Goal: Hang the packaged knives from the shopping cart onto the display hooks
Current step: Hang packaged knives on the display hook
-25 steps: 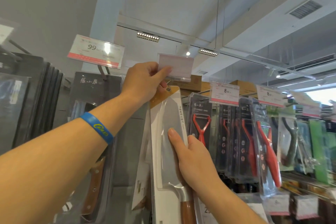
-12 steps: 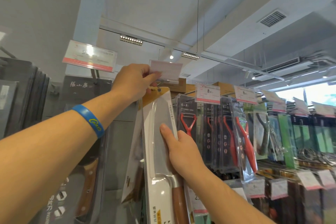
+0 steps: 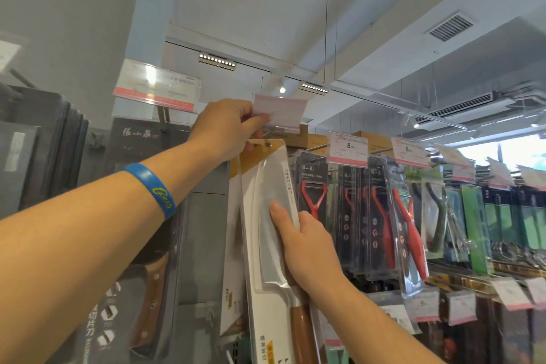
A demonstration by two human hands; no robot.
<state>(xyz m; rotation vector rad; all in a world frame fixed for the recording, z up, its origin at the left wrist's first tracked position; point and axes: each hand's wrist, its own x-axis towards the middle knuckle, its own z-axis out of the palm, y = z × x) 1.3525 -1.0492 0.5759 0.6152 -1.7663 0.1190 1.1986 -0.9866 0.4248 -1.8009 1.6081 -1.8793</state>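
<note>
A packaged knife (image 3: 266,251) on a white card with a yellow top and a wooden handle stands upright against the display. My right hand (image 3: 307,245) grips its right edge at mid-blade, thumb on the front. My left hand (image 3: 227,130), with a blue wristband, is raised at the card's top by the hang hole, and its fingers hold the pink price tag holder (image 3: 280,111) tipped up off the display hook (image 3: 267,144). The hook's tip shows at the card's hole. The shopping cart is out of view.
Dark boxed cleavers (image 3: 139,216) hang to the left under another price tag (image 3: 156,86). To the right hang several packs of red peelers (image 3: 384,216) and other tools, with price tags (image 3: 348,148) above them. Another white card hangs just behind the held knife.
The view has shifted slightly; both hands keep their hold. The card's top sits a little closer under the lifted tag holder, at the hook tip.
</note>
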